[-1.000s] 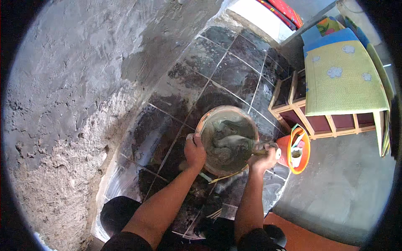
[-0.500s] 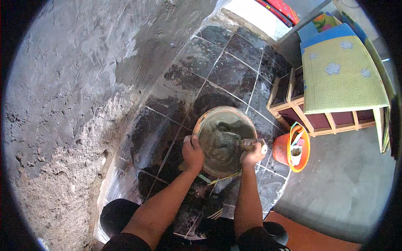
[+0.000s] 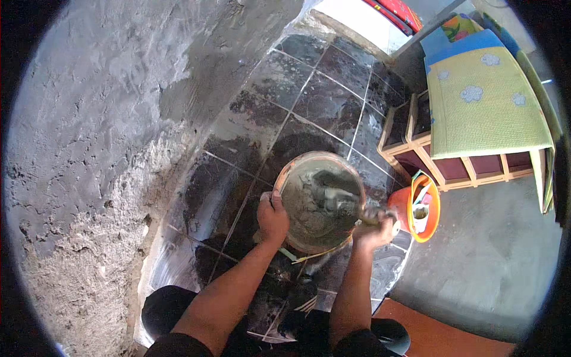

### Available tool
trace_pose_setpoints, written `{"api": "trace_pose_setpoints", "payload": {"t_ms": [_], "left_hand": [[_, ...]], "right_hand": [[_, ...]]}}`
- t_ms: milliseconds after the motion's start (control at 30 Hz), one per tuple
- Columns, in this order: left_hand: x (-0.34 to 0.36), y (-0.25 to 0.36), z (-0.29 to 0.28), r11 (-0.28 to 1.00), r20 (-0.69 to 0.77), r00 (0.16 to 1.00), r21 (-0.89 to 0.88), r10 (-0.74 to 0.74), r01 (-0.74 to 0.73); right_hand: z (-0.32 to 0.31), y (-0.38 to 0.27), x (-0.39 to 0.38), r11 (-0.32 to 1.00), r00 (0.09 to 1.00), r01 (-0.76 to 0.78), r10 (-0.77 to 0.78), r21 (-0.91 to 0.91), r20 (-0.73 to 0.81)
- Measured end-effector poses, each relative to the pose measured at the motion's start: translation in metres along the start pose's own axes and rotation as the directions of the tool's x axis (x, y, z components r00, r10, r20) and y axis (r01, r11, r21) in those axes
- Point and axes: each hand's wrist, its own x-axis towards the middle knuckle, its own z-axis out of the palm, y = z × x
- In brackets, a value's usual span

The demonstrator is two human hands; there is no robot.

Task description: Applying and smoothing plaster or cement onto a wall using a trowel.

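Note:
Between my arms a round orange tub (image 3: pixel 288 171) holds wet grey mortar (image 3: pixel 306 215). My left hand (image 3: pixel 273 219) is closed on the tub's left rim, thumb up on the edge. On the other side, my right hand (image 3: pixel 375 232) is wrapped round the handle of a trowel (image 3: pixel 373 214). Its blade, smeared with motion and mortar, lies in the right part of the tub. A dark hollow shows in the mortar above the blade.
A roughly plastered wall (image 3: pixel 119 119) rises on the left. To the right stand an orange bucket (image 3: pixel 403 205) with small items inside and a wooden-framed piece of furniture (image 3: pixel 464 169) under a folded yellow-green mat (image 3: pixel 488 101). Dark floor tiles (image 3: pixel 324 98) surround the tub.
My right hand has moved right and slightly down with the trowel, now out past the tub's right rim. The left hand stays on the rim.

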Motion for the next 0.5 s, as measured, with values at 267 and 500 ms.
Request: {"api": "trace_pose_setpoints", "payload": {"t_ms": [267,500], "left_hand": [[-0.001,-0.007,0.006,1.0,-0.034,0.999,-0.022,0.0,-0.001],[-0.001,-0.013,0.008,0.997,-0.074,0.997,-0.076,0.023,-0.029]], "right_hand": [[0.004,0.066,0.032,0.938,0.991,0.128,-0.109,-0.323,0.075],[-0.036,0.062,0.0,0.942,0.995,0.08,-0.093,-0.326,-0.022]]}}
